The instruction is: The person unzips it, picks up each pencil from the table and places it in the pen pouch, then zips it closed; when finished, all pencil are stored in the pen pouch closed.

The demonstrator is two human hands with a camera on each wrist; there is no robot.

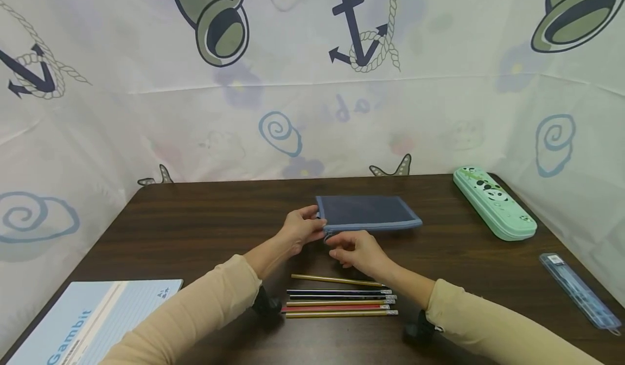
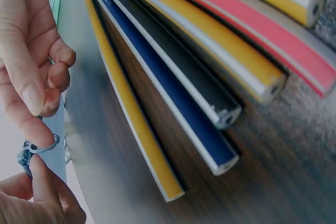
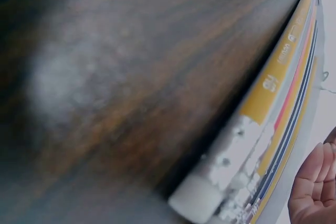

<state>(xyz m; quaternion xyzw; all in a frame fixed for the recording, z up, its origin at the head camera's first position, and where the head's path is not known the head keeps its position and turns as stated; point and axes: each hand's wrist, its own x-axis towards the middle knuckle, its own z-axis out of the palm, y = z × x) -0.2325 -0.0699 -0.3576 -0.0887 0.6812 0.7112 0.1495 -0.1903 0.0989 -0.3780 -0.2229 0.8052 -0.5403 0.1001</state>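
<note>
A dark blue pouch (image 1: 366,211) with a lighter blue edge is held a little above the table, tilted. My left hand (image 1: 299,230) grips its near left corner between thumb and fingers. At that same corner my right hand (image 1: 360,250) has its thumb and index finger at the zipper pull (image 2: 46,145), a small ring. In the left wrist view the ring lies against a fingertip of the upper hand. Below the hands several pencils (image 1: 337,302) lie side by side, yellow, red, black and dark blue. One gold pencil (image 1: 337,280) lies slightly apart, nearer the pouch.
A mint green pencil case (image 1: 495,205) with panda pictures stands at the back right. Nearer on the right lies a flat clear blue case (image 1: 578,292). A light blue notebook (image 1: 102,321) lies at the front left, partly behind the left sleeve. Patterned white cloth hangs behind the table.
</note>
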